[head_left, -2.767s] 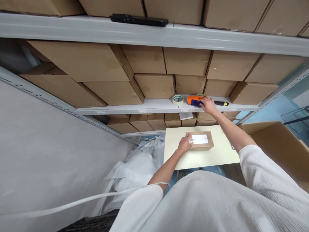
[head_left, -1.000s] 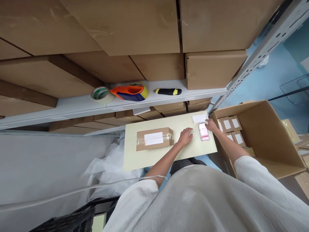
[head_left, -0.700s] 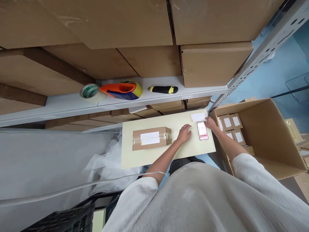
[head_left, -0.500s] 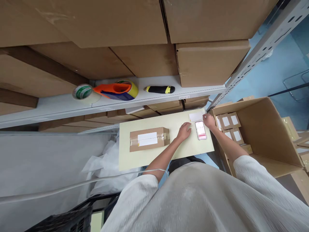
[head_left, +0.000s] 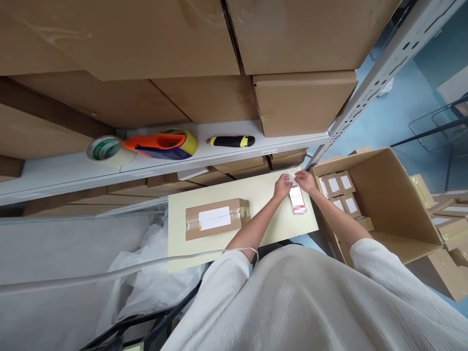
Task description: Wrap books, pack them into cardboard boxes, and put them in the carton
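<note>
My left hand (head_left: 282, 186) and my right hand (head_left: 305, 180) come close together over the far right end of the pale yellow board. Between them is a small white label (head_left: 291, 179), its edges pinched in the fingers of both hands and partly hidden by them. Just below the hands, a phone (head_left: 297, 199) lies face up with its screen lit. To the left on the board (head_left: 179, 204) rests a closed brown cardboard box (head_left: 243, 207), sealed with clear tape and bearing a white label (head_left: 215, 218) on top.
A grey shelf edge above holds a tape roll (head_left: 106, 148), an orange tape dispenser (head_left: 157, 144) and a utility knife (head_left: 232, 141). An open carton (head_left: 402, 204) with several small labelled boxes stands at right. A white cable (head_left: 146, 265) crosses by my left arm.
My left hand has moved right and up to the label, joining my right hand. The label, flat on the board before, is now gripped between them. The view has shifted slightly.
</note>
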`<state>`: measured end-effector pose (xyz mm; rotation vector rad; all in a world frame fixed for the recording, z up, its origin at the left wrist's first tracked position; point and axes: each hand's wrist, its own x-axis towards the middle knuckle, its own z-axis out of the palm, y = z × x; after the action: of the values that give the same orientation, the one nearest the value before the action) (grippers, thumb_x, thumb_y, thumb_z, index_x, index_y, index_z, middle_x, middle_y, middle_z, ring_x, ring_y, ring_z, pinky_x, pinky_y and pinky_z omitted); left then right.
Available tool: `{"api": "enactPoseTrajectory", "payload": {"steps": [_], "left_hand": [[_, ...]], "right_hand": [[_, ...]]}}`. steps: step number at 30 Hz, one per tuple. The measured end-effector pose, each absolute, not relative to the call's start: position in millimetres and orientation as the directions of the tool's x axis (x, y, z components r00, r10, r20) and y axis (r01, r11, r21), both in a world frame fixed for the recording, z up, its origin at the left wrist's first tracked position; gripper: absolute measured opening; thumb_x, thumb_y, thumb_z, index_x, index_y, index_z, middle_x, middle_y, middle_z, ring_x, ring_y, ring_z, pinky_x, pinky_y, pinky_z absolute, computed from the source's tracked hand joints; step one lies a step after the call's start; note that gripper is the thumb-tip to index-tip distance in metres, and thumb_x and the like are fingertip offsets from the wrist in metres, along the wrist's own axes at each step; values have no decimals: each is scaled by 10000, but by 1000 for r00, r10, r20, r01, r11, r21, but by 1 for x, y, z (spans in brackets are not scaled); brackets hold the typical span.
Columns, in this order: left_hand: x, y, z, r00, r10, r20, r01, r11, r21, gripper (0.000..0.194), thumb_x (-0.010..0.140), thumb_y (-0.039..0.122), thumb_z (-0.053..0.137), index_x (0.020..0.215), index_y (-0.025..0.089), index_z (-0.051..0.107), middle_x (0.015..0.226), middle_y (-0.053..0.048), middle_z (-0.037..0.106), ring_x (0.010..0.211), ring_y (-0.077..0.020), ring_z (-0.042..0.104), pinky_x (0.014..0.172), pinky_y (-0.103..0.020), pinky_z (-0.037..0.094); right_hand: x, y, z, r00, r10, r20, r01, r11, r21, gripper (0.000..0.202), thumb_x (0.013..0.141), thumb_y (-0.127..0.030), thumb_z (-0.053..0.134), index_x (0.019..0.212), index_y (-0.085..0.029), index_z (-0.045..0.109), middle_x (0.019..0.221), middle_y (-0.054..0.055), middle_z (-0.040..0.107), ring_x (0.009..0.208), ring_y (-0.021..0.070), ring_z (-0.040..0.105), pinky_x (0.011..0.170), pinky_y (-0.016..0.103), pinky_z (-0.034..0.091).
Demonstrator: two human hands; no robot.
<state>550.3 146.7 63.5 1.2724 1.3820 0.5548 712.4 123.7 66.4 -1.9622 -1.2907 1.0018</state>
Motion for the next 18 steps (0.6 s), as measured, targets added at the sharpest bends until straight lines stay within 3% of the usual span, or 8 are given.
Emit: {"api": "enactPoseTrajectory", "payload": {"steps": [3, 8, 14, 18], "left_hand": [[547, 147, 65, 166, 889, -427, 380, 342, 859, 313, 893, 129, 788, 1165, 219, 661, 1138, -58, 771, 909, -180, 758, 914, -345, 599], [541, 148, 68, 117, 902, -416, 354, 353, 866, 278, 847, 142, 832, 1022, 232, 635, 906, 10, 740, 835, -165, 725, 875, -317, 568], [539, 149, 68, 91, 902, -422, 257, 389, 885, 297, 764, 60, 806, 919, 250, 639, 794, 42, 703, 749, -154, 685, 802, -301, 543], [536, 150, 67, 89, 907, -411, 231, 382, 895, 297, 741, 12, 751, 887, 250, 650, 762, 36, 687, 742, -163, 669, 809, -312, 538]], "right_hand": [[706, 125, 72, 236, 900, -366, 307, -427, -851, 305, 751, -312, 650, 1036, -219, 711, 791, 11, 757, 705, 197, 666, 652, 309, 543], [699, 126, 76, 180, 904, -387, 210, -420, -883, 293, 703, -318, 689, 983, -231, 711, 794, 6, 773, 684, 184, 649, 601, 285, 508], [696, 127, 71, 159, 913, -377, 198, -403, -893, 248, 699, -365, 732, 907, -251, 658, 727, -11, 724, 619, 175, 590, 557, 284, 461], [699, 125, 68, 197, 937, -287, 300, -336, -893, 156, 774, -351, 683, 875, -266, 601, 746, -4, 702, 672, 194, 607, 651, 317, 510]]}}
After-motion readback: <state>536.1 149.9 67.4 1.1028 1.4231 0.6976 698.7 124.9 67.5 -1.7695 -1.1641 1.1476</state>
